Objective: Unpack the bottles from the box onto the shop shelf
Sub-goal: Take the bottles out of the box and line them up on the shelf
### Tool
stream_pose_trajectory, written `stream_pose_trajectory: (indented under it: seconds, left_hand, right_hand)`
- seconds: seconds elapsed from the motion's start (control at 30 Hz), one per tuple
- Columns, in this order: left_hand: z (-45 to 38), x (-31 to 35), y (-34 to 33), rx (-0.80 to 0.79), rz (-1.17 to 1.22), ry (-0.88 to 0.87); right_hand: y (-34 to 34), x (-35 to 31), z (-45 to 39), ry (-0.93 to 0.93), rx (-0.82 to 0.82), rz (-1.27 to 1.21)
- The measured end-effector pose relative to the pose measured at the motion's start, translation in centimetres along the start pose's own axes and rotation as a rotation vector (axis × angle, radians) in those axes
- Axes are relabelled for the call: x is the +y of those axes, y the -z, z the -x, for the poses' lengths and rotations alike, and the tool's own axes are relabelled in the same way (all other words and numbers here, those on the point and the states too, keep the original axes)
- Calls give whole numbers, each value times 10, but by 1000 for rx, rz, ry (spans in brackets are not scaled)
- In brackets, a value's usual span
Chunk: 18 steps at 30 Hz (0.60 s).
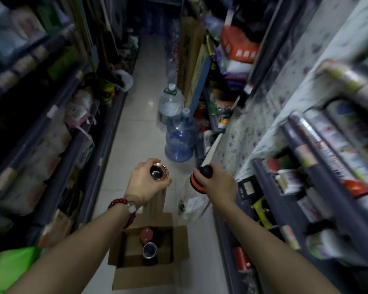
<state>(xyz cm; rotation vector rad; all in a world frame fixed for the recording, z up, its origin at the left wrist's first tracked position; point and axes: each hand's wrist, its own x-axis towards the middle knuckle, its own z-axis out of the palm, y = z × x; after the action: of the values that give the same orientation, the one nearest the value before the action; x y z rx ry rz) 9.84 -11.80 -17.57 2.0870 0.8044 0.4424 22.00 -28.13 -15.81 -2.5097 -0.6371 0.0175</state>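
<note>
An open cardboard box (pixel 136 276) sits on the floor below my arms. Inside it stand a red-capped bottle (pixel 146 234) and a bottle with a silvery rim (pixel 149 250). My left hand (pixel 143 183) grips a tall bottle with a copper-ringed dark cap (pixel 158 171), held upright above the box. My right hand (pixel 216 184) grips a clear bottle with an orange collar and black round cap (pixel 198 183), close to the right-hand shelf (pixel 270 187).
A narrow tiled aisle runs ahead between packed shelves on both sides. A blue water jug (pixel 181 137) and a clear one (pixel 170 102) stand on the floor ahead. A white plastic bag (pixel 192 206) lies beside the box. A green bag (pixel 6 266) is at lower left.
</note>
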Motion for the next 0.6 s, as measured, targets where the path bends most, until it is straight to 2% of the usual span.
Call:
stream_pose_trajectory:
  seconds: [0.27,0.6]
  left_hand:
    - [-12,173,31,-110,70,-203]
    - [-34,294,43,-264,220,-468]
  right_hand:
    - [159,-27,-21,-60,95,59]
    - [279,-50,-29,-191,363,157]
